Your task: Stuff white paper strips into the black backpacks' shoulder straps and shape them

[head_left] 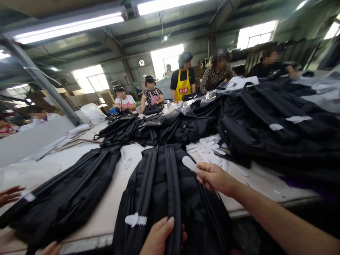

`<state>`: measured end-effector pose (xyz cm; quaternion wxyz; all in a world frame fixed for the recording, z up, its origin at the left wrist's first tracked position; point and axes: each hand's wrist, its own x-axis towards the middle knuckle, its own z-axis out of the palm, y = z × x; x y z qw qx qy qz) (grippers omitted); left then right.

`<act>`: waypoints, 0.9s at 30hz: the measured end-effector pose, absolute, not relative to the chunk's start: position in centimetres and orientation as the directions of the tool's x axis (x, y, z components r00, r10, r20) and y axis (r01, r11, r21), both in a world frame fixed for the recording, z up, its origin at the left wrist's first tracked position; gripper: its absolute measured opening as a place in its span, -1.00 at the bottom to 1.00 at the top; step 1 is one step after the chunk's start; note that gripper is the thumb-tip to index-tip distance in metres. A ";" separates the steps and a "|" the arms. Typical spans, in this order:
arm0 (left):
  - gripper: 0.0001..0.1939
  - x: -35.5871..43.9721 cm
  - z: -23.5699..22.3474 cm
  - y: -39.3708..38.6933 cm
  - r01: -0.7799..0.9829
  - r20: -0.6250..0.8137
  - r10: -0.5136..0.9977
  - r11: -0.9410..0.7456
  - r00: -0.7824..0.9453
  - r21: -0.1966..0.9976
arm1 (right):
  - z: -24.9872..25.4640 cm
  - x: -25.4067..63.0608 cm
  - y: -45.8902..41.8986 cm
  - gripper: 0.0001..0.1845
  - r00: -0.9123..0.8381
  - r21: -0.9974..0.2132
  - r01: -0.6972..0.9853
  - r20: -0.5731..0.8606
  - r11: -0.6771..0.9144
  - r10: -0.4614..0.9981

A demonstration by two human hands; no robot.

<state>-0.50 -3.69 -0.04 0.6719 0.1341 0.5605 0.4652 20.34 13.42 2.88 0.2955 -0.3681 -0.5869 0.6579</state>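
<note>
A black bag with long straps lies flat on the white table in front of me. At its near end, my left hand grips a pair of black straps, fingers closed round them. Above the bag's right side, my right hand pinches a small white oval tag. A white strip sits on the bag's near left part.
A second black bag lies at left, with another person's hand by it. Black bags are heaped on the right and centre, with white tags scattered below. Several people stand along the far side.
</note>
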 end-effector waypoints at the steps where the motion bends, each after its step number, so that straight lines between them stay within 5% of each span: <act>1: -0.67 -0.4 0.0 -3.6 -0.477 -0.631 0.775 0.537 -0.049 0.696 | 3.5 20.2 11.9 -0.75 -0.596 -0.980 0.122 -0.200 -0.158 0.777; 5: -0.68 -0.1 0.7 -3.5 -0.473 -0.648 0.759 0.551 -0.058 0.688 | 4.1 20.1 7.3 -0.82 -0.675 -0.928 0.334 -0.358 -0.166 0.645; 12: -0.70 0.4 1.9 -3.5 -0.445 -0.632 0.766 0.528 -0.119 0.723 | 2.2 20.4 5.1 -0.81 -0.568 -0.852 0.512 -0.430 -0.109 0.702; 23: -0.67 0.2 2.2 -3.6 -0.437 -0.643 0.760 0.550 -0.091 0.712 | 3.7 17.0 4.4 -0.78 -0.598 -0.832 0.555 -0.378 0.024 0.707; 27: -0.51 0.2 1.6 -3.6 -0.408 -0.594 0.793 0.501 -0.137 0.763 | 2.9 15.4 4.6 -0.80 -0.553 -0.823 0.564 -0.441 -0.073 0.707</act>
